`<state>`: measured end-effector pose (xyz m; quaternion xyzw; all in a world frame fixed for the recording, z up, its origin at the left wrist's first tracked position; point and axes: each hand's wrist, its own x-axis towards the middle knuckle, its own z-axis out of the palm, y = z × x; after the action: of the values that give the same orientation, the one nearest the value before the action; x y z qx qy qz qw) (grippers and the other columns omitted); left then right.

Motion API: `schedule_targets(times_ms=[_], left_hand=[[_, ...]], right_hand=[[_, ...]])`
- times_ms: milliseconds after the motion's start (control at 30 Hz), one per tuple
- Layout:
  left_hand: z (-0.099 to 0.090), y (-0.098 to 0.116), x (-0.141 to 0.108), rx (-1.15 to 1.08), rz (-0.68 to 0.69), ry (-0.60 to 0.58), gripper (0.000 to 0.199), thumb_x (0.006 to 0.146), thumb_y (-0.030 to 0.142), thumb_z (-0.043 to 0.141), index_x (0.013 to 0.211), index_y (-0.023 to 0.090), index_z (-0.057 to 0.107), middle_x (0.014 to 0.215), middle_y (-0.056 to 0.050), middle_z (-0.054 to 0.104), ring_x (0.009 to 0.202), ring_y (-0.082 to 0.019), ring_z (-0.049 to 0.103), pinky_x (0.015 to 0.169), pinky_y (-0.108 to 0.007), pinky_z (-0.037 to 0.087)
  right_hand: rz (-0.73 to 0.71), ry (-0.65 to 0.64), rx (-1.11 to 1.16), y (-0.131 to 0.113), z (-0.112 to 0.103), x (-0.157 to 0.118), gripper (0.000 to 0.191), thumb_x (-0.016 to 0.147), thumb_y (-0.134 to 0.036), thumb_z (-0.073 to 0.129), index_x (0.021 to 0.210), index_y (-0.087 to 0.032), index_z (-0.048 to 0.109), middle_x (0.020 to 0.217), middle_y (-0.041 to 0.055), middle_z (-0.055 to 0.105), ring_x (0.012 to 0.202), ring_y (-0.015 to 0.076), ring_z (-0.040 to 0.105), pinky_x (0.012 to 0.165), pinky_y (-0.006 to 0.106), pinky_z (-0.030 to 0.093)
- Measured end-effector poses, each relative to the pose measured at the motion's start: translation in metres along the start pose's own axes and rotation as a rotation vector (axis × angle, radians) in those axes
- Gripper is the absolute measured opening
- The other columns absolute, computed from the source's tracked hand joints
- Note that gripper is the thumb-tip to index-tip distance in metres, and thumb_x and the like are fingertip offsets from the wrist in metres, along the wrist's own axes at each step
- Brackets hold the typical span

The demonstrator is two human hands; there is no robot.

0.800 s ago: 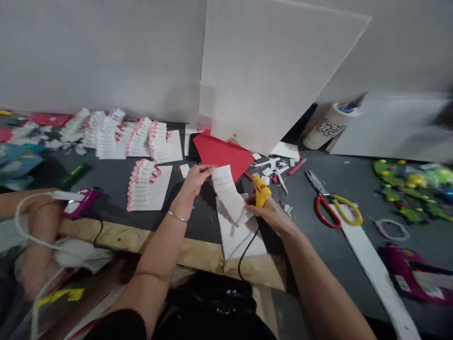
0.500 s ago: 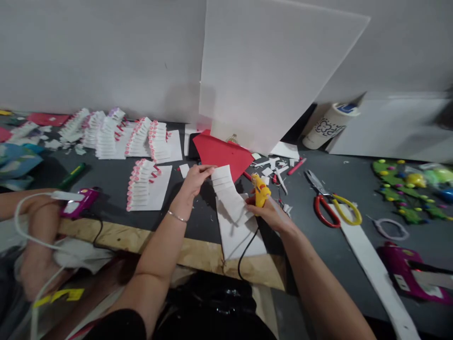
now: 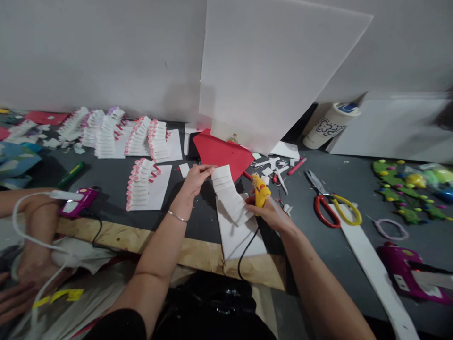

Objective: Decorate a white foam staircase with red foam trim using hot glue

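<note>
My left hand [image 3: 197,180] pinches the upper left end of a layered white paper strip [image 3: 226,191], crossed by several fold or overlap lines. A yellow hot glue gun [image 3: 261,191] is gripped in my right hand [image 3: 271,212], its nozzle pointing away from me. Fingers of that hand also touch or nearly touch the strip's lower right end; the exact contact is hidden. Under the strip lies a white card [image 3: 242,241], reaching over the table's front edge. Behind it rests a red sheet [image 3: 226,153]. The gun's black cord [image 3: 244,257] hangs across the card.
Pink-edged paper fans on cards [image 3: 159,189] stand left. Paper scraps [image 3: 274,167], scissors [image 3: 331,200], a cup [image 3: 327,126] and a purple power strip [image 3: 406,274] lie right. A tall white board [image 3: 276,71] leans behind. A co-worker's hand [image 3: 17,295] shows lower left.
The co-worker's hands at the lower left have shifted, and spread fingers now show there. My hands, the paper strip and the glue gun have hardly moved.
</note>
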<state>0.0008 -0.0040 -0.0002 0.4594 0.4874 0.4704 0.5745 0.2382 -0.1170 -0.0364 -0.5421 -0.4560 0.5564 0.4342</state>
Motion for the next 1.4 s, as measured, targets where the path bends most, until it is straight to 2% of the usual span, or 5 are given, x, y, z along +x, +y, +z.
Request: schedule_targets(times_ms=[300,500,667,800,1400], left_hand=[[-0.005,-0.002,0.006,0.067,0.024,0.100,0.021,0.072,0.030,0.074,0.086,0.016,0.078,0.075,-0.004,0.071,0.064,-0.013,0.056,0.058,-0.024,0.040],[-0.011,-0.002,0.003,0.192,0.227,0.325,0.027,0.086,0.042,0.064,0.097,0.019,0.076,0.111,-0.008,0.073,0.099,-0.021,0.063,0.083,-0.030,0.049],[0.012,-0.001,-0.020,0.033,0.049,-0.071,0.049,0.083,0.062,0.063,0.097,0.016,0.073,0.101,-0.011,0.075,0.098,-0.025,0.067,0.083,-0.035,0.052],[0.029,-0.004,-0.034,-0.207,-0.118,-0.313,0.053,0.069,0.056,0.081,0.099,0.014,0.071,0.101,-0.011,0.076,0.096,-0.026,0.068,0.085,-0.038,0.053],[0.029,-0.014,-0.032,-0.209,-0.294,-0.264,0.042,0.067,0.040,0.083,0.098,0.014,0.070,0.092,-0.008,0.074,0.081,-0.019,0.067,0.069,-0.029,0.050]], right_hand=[[0.015,0.012,-0.007,-0.001,0.000,0.001,0.048,0.063,-0.034,0.078,0.102,-0.024,0.052,0.080,-0.0002,0.067,0.071,0.0197,0.061,0.064,0.033,0.046],[-0.014,0.064,0.001,-0.001,0.002,0.001,0.050,0.063,-0.039,0.080,0.103,-0.024,0.052,0.084,0.0013,0.067,0.075,0.0219,0.061,0.069,0.036,0.047],[-0.037,0.109,0.039,-0.007,0.003,0.000,0.055,0.062,-0.040,0.081,0.105,-0.025,0.049,0.084,0.0006,0.066,0.076,0.0223,0.062,0.069,0.037,0.048],[-0.047,0.117,0.047,-0.006,0.005,0.000,0.054,0.063,-0.039,0.081,0.105,-0.026,0.049,0.084,0.0005,0.068,0.076,0.0220,0.064,0.069,0.036,0.051],[-0.102,0.289,0.120,-0.021,0.010,-0.006,0.046,0.078,-0.068,0.060,0.096,-0.026,0.054,0.103,0.0077,0.062,0.087,0.0234,0.064,0.049,0.031,0.047]])
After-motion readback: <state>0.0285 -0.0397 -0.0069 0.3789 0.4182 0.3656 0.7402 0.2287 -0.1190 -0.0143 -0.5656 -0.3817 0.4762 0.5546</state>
